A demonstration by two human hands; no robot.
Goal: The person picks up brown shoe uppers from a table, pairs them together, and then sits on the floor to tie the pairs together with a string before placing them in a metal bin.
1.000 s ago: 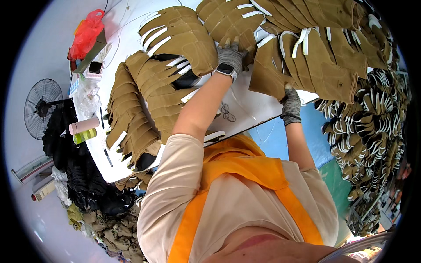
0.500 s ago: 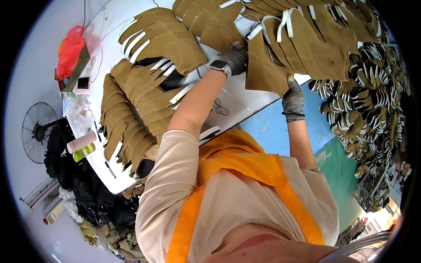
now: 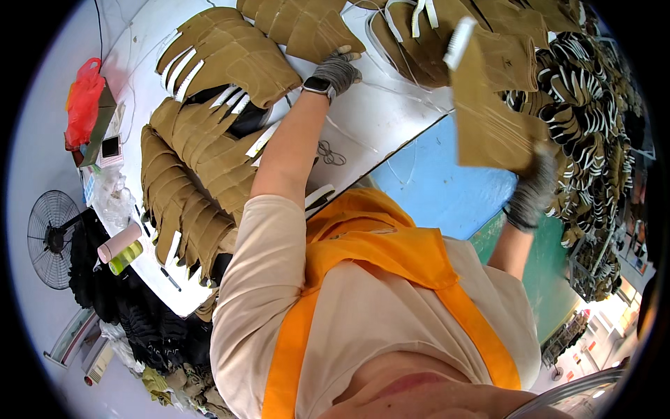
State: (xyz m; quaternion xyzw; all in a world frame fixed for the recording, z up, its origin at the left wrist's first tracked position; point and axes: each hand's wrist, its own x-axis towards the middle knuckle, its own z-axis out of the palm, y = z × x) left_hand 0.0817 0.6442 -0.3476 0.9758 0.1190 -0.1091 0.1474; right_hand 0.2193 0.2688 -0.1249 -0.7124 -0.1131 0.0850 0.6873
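A gloved right hand (image 3: 534, 190), tightly curled, holds a brown piece (image 3: 488, 126) just ahead of it. The left hand (image 3: 337, 72), loosely uncurled and empty, rests beside a brown stack (image 3: 310, 31) on the table (image 3: 398, 115).

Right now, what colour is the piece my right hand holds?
The piece is brown, in the head view.

Backs onto a pale wall (image 3: 35, 150) at left, near a black fan (image 3: 54, 239) and white table (image 3: 370, 126). Runs to blue and green flooring (image 3: 447, 178), with bright light (image 3: 604, 327) at lower right.
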